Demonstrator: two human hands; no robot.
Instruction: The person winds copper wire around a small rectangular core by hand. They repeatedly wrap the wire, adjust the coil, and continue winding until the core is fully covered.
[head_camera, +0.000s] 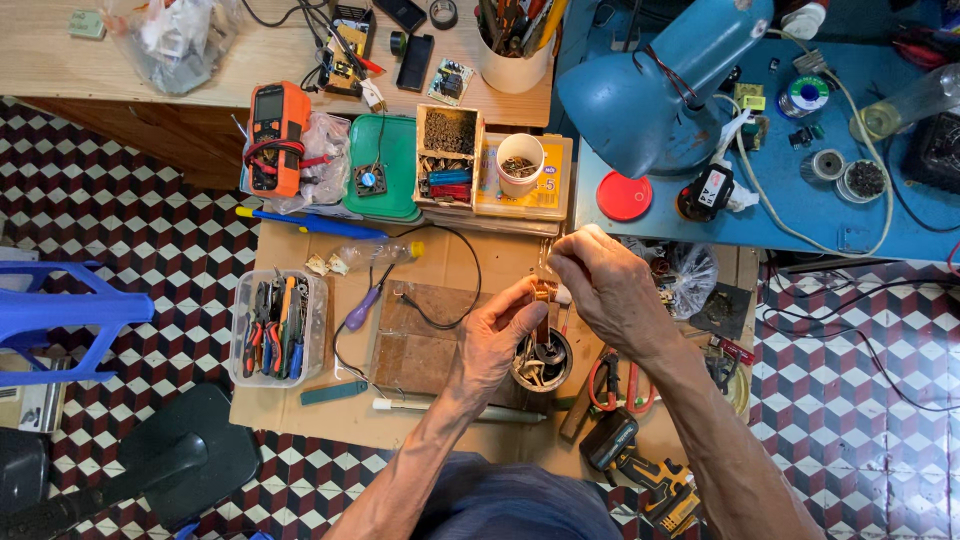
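1. A small coppery-orange wound coil part (541, 291) is pinched in the fingers of the left hand (497, 340), directly above a round dark metal tin of odd parts (541, 362); the right hand (607, 288) is closed on the top of the same part, fingers clenched on something thin that cannot be made out.
2. Packages at the far edge of the brown cardboard-covered counter (340, 410): a flat yellow rectangular box with a printed label (522, 196) lies under a white paper cup of dark bits (520, 164); a green plastic lid (385, 165) is set beside it on the left; an orange handheld multimeter (277, 137) rests on a clear plastic bag.
3. A clear plastic tub of pliers (277, 326) stands at the counter's left edge; a red round lid (624, 196) lies on the blue counter.
4. Open room is seen on the brown board near the left hand; the near edge is crowded on the right by a black-and-yellow cordless drill (640, 465).
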